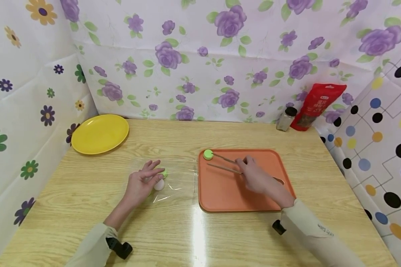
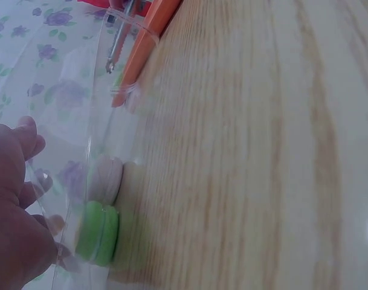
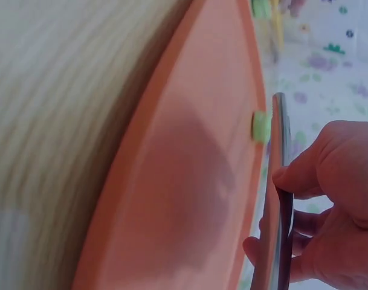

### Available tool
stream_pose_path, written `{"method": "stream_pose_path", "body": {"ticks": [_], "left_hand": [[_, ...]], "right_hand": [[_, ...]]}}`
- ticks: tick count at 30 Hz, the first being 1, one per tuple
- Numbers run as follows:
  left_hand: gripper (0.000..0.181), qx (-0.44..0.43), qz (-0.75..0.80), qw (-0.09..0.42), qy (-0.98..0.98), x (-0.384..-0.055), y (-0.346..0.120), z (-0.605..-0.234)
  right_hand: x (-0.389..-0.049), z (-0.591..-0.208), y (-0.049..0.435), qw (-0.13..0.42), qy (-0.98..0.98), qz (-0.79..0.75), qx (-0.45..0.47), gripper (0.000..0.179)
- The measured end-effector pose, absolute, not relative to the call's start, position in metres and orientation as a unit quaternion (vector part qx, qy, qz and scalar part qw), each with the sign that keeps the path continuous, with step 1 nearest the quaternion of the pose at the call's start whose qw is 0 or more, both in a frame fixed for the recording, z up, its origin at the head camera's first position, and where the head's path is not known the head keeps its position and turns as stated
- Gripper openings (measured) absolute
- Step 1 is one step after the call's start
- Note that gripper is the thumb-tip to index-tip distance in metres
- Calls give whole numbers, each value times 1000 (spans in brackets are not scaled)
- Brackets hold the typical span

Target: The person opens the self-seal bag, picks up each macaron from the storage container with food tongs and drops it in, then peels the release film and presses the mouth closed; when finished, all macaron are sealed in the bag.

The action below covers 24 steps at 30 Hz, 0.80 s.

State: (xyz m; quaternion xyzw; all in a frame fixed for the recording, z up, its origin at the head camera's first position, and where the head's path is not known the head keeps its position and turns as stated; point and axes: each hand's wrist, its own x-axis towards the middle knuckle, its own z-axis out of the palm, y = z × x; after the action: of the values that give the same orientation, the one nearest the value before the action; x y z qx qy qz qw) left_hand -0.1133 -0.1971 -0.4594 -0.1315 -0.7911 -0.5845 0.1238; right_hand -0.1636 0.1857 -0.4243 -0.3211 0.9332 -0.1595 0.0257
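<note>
In the head view my left hand (image 1: 141, 183) pinches the upper layer of a clear plastic bag (image 1: 182, 178) lying on the table. Inside it are a green macaron (image 2: 98, 234) and a pale macaron (image 2: 106, 180), seen through the film in the left wrist view. My right hand (image 1: 252, 174) grips metal tongs (image 1: 224, 168) over the orange tray (image 1: 234, 196). Their arms are spread, the upper tip right at a green macaron (image 1: 208, 154) in the tray's far left corner. The right wrist view shows the thumb along the tongs' metal arm (image 3: 285, 220).
A yellow oval plate (image 1: 100, 134) sits at the back left of the wooden table. At the back right stand a black-capped shaker jar (image 1: 286, 119) and a red pouch (image 1: 317, 105). Patterned cloth walls (image 1: 200, 74) enclose the table on three sides.
</note>
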Motion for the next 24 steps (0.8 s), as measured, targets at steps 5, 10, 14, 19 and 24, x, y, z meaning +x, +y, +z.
{"method": "stream_pose_path", "body": {"ticks": [5,10,14,19,24], "left_hand": [[17,-136,-586,128,-789,-113,-198,-460],[17,-136,-585,133,-789,-113,-198,-461],[17,-136,-583,136,-789,-113,-198,-461],[17,-135,-581,138,-790,-113,-198,-460],[17,-135,-577,141,-793,-113,-199,-458]], "right_hand": [[-175,-432,194,24,942,-143,-304,34],[-183,-437,191,38,946,-121,-298,34],[-189,-440,186,53,948,-114,-292,32],[-193,-441,178,59,950,-118,-285,32],[-194,-442,175,59,949,-114,-287,31]]}}
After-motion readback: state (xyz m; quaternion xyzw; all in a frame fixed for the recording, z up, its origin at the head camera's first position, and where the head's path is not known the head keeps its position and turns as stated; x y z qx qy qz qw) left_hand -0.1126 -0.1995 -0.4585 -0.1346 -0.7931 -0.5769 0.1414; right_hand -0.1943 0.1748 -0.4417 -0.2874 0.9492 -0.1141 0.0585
